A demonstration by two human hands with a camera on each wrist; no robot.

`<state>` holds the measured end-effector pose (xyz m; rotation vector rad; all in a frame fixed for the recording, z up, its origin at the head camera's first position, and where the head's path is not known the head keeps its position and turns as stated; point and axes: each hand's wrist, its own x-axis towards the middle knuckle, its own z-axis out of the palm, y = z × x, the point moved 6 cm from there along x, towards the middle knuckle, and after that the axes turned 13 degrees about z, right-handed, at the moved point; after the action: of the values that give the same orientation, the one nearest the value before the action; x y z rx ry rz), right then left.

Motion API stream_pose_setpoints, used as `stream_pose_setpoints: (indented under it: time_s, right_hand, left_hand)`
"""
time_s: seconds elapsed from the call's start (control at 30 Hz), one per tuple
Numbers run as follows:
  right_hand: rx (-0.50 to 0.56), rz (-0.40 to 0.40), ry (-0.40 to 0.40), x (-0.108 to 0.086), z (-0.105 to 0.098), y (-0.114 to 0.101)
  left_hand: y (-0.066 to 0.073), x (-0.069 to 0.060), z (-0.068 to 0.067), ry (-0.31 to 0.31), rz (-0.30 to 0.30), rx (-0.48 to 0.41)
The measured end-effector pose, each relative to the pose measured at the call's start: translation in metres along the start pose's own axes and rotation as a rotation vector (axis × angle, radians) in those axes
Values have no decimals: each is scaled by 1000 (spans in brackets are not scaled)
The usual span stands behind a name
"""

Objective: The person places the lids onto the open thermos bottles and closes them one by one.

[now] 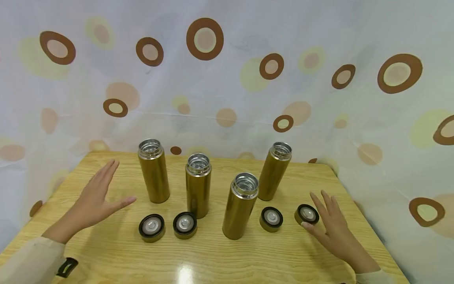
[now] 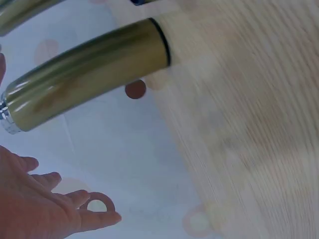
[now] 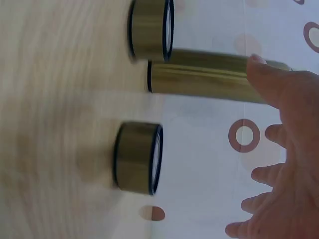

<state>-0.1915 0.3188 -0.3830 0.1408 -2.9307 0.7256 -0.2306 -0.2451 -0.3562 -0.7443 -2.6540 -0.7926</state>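
Left of the far-left gold thermos flask (image 1: 155,179), my left hand (image 1: 93,197) hovers with its fingers extended and thumb apart, touching nothing. The left wrist view shows that hand's spread fingers beside a flask (image 2: 89,74). My right hand (image 1: 333,228) is spread beside the far-right lid (image 1: 306,214); its thumb overlaps the lid's edge in the head view, but contact cannot be told. In the right wrist view a gold lid (image 3: 137,157) lies apart from the fingers. More open flasks stand upright: one at centre-left (image 1: 198,189), one in front (image 1: 239,213), one behind right (image 1: 273,173).
Other lids lie inner side up on the wooden table (image 1: 220,262): a left lid (image 1: 151,228), a middle lid (image 1: 185,225) and a lid right of the front flask (image 1: 271,219). Behind the table hangs a patterned cloth (image 1: 227,86). A dark band (image 1: 67,267) shows at the left sleeve.
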Motion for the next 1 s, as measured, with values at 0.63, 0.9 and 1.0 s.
stream_pose_setpoints:
  time_s: [0.63,0.9,1.0]
  right_hand:
    - [60,-74,46,-28,15,-32]
    - [41,-102,84,-33,14,-34]
    - [45,-103,88,-35,14,-34]
  left_hand:
    - [-12,74,20,-32,-71,-661]
    - [-14,79,26,-65,-76,-650]
    - [-14,80,27,-67,-80,-646]
